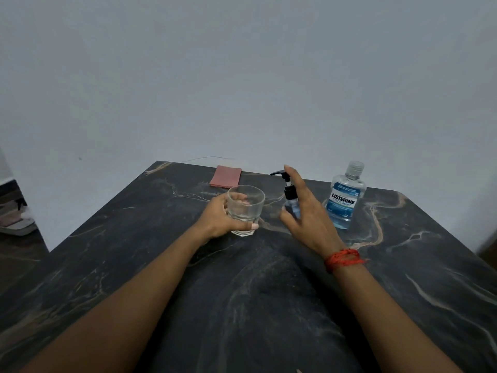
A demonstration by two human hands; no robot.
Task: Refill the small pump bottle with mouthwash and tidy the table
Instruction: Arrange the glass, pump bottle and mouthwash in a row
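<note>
A small pump bottle [290, 196] with a black pump head and blue liquid stands upright mid-table. My right hand [306, 211] is spread around it, thumb on the near side and index finger raised beside the pump; whether the fingers touch it is unclear. My left hand [219, 218] grips a clear drinking glass [246, 210] standing on the table to the left of the pump bottle. A clear mouthwash bottle [345, 196] with blue liquid, a blue label and its cap on stands upright to the right.
A folded pink cloth [225, 176] lies at the far edge of the dark marble table [242, 292]. A grey wall rises right behind the table. The floor and some items show at far left. A red thread circles my right wrist.
</note>
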